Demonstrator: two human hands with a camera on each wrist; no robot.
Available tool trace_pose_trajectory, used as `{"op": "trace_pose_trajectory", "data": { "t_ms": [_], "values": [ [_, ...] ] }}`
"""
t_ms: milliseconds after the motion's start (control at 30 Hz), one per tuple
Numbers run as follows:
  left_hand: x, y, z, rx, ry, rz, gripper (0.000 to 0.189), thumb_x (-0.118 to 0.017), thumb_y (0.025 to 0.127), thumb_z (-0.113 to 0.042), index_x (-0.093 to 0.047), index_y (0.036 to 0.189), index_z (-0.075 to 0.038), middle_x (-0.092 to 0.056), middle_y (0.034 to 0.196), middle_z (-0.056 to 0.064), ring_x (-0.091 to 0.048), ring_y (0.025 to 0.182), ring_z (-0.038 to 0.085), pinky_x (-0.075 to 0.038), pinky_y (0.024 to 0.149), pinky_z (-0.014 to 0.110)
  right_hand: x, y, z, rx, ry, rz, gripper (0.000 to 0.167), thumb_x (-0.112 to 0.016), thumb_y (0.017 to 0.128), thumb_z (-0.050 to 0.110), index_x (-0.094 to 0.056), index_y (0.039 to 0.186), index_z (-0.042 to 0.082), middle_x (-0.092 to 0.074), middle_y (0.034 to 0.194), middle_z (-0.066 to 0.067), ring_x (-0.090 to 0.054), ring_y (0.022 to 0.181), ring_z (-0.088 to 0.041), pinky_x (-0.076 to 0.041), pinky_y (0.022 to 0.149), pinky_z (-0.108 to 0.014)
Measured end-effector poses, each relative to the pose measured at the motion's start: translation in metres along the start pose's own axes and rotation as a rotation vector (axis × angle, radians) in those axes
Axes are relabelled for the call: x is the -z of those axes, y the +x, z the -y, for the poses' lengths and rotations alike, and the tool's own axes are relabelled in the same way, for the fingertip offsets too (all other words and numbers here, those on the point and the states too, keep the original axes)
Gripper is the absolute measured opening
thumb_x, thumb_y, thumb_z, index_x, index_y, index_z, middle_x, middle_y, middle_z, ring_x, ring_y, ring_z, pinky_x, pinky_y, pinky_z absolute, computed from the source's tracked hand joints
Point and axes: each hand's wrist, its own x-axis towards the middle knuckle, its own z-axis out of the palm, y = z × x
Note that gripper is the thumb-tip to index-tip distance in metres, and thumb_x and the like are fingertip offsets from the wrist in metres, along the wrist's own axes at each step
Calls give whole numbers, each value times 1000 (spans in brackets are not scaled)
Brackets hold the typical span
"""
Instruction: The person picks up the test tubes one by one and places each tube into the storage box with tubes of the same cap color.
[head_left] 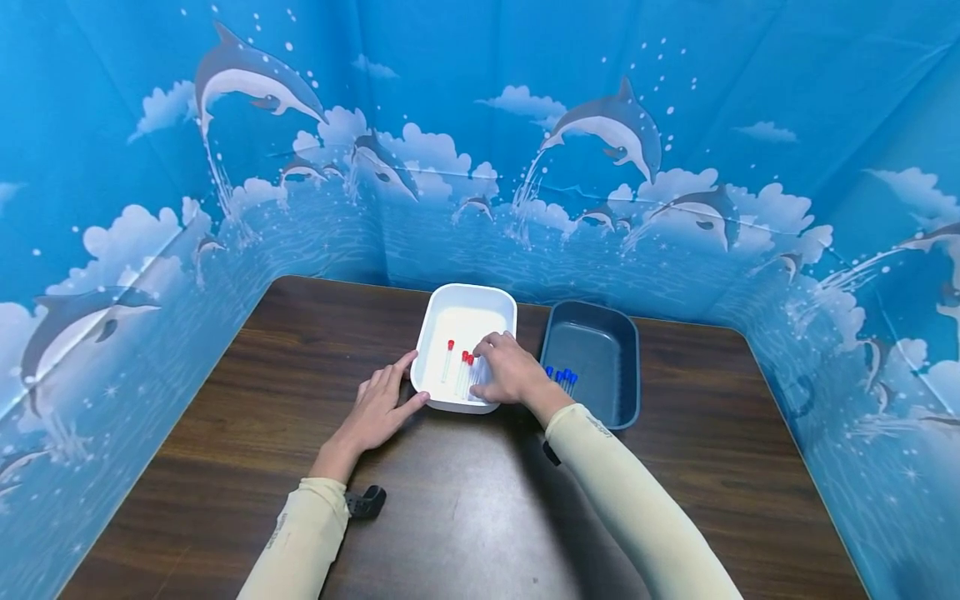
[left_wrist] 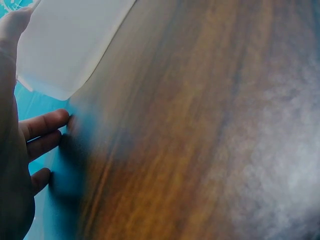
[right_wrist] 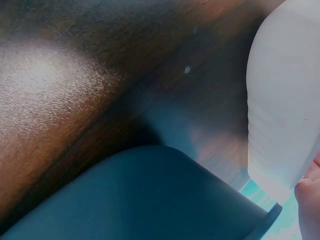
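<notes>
A white tray (head_left: 471, 297) stands on the table, with several clear tubes with red caps (head_left: 451, 344) lying in it. My left hand (head_left: 377, 410) lies spread at its near left corner, thumb and forefinger touching the wall. In the left wrist view, other fingers (left_wrist: 45, 122) stretch out below the white tray (left_wrist: 75, 40). My right hand (head_left: 510, 371) reaches over the right rim, its bent fingers and thumb apart above the tubes. Part of the tubes is hidden beneath it. The right wrist view shows only a bit of that hand (right_wrist: 310, 200) at the edge.
Right of the white tray stands a dark blue-grey tray (head_left: 600, 333) holding several tubes with blue caps (head_left: 567, 375), partly covered by my right wrist. The brown wooden table (head_left: 450, 517) meets a blue dolphin-print curtain (head_left: 465, 167) at its back and sides.
</notes>
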Motion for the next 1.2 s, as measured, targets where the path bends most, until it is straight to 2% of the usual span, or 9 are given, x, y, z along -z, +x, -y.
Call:
{"op": "trace_pose_trajectory", "data": {
  "t_ms": [433, 767, 1200],
  "values": [
    [1, 0, 2, 4, 6, 14, 75, -46, 96, -62, -13, 157, -33, -48, 136, 4, -41, 120, 23, -27, 94, 52, 0, 7, 3, 18, -48, 67, 66, -76, 79, 49, -58, 134, 16, -47, 141, -8, -34, 138, -37, -32, 106, -54],
    [1, 0, 1, 8, 3, 19, 76, -46, 96, -63, -12, 157, -34, -47, 139, 5, -40, 122, 24, -26, 96, 53, -2, 14, 5, 27, -123, 127, 68, -74, 80, 52, -56, 136, 17, -48, 140, -6, -43, 125, -25, -40, 103, -46],
    [1, 0, 2, 0, 3, 13, 75, -46, 96, -62, -12, 157, -35, -48, 136, 5, -40, 121, 24, -27, 96, 52, -5, 19, 9, 34, -163, 174, 67, -74, 81, 49, -56, 138, 18, -51, 138, -6, -44, 124, -25, -39, 104, -45]
  ]
}}
